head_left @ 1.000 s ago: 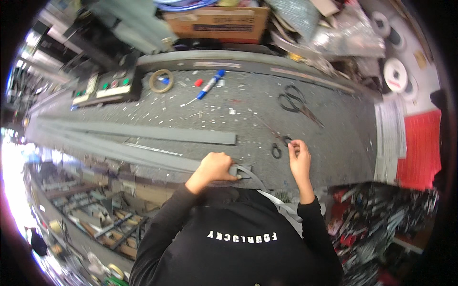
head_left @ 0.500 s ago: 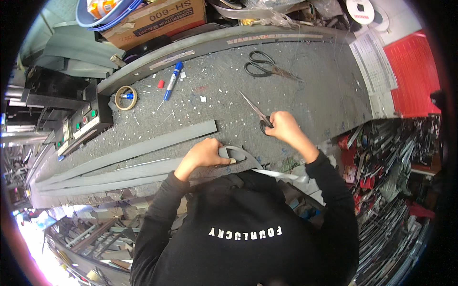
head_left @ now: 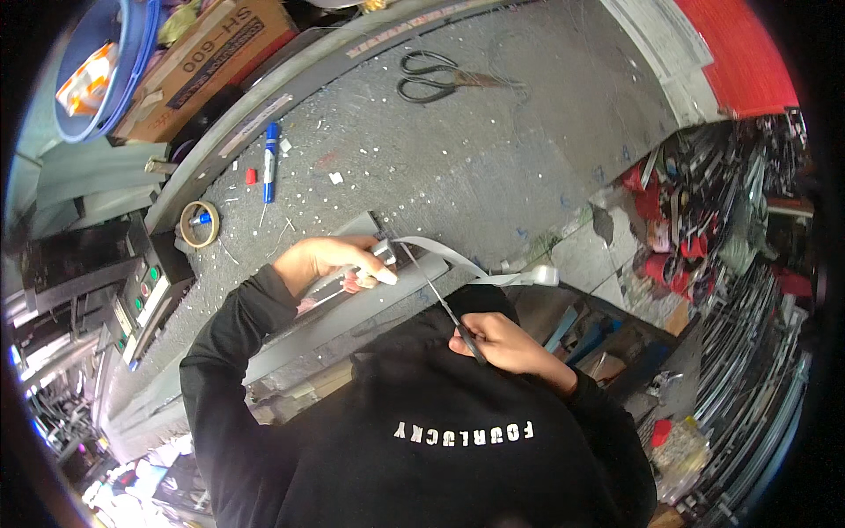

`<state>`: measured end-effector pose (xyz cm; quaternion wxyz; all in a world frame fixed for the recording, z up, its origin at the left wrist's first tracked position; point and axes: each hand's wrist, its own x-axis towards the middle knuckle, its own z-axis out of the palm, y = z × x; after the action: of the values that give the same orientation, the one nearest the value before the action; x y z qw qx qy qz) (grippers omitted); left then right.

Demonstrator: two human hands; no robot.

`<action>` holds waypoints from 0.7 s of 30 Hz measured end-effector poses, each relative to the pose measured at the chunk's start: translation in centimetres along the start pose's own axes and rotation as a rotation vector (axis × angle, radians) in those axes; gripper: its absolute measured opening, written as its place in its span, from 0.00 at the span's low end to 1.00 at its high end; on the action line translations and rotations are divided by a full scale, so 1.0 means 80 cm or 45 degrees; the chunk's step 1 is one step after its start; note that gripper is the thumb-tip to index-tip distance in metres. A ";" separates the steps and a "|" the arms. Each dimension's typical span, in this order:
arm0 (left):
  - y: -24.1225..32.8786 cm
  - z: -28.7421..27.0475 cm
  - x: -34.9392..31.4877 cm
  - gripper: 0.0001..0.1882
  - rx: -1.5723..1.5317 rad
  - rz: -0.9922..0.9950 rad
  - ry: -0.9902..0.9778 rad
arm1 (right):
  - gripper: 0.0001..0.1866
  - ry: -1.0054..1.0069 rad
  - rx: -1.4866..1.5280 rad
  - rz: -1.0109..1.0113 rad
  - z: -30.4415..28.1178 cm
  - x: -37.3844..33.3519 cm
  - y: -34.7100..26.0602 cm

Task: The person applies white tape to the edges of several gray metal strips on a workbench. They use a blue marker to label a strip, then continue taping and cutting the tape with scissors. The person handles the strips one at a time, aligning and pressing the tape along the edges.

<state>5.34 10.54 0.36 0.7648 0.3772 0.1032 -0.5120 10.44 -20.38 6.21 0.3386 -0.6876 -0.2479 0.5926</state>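
My left hand (head_left: 327, 257) is closed on one end of a pale grey-white strip (head_left: 453, 259), just above the worktop. From there the strip curves off to the right, to a small white roll-like end (head_left: 546, 275) at the table's near edge. My right hand (head_left: 509, 345) grips a pair of scissors (head_left: 433, 283) by the handles. Their slender blades reach up and left, and the tip is close beside the strip near my left fingers. Whether the blades touch it I cannot tell. Long flat grey strips (head_left: 374, 308) lie on the table under my left hand and forearm.
Larger black-handled scissors (head_left: 431, 77) lie farther back. A blue marker (head_left: 270, 163), a red cap (head_left: 252, 176) and a tape roll (head_left: 187, 224) are at the left, among white scraps. A button panel (head_left: 145, 295), cardboard box (head_left: 207, 66) and blue basin (head_left: 132, 75) edge the table.
My left hand has lifted the strip's end off the table. My right hand has brought the scissors down and toward my body, the tip now near my left fingers. The view has turned.
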 end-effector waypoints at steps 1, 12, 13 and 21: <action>0.001 -0.003 -0.002 0.12 -0.051 -0.018 -0.008 | 0.28 -0.039 -0.048 0.079 0.000 0.006 0.002; -0.011 0.009 -0.011 0.15 -0.325 -0.175 -0.182 | 0.34 0.091 -0.054 -0.145 0.031 0.081 0.007; -0.013 0.004 -0.011 0.17 -0.258 -0.173 -0.189 | 0.34 0.018 -0.036 -0.089 0.032 0.083 0.008; -0.020 -0.027 0.008 0.17 -0.417 -0.193 -0.452 | 0.24 0.188 0.234 -0.202 0.036 0.098 0.023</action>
<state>4.78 11.24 -2.26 0.7813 0.1437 0.0769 -0.6025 8.90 -15.28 -0.49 0.4631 -0.6738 -0.2204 0.5319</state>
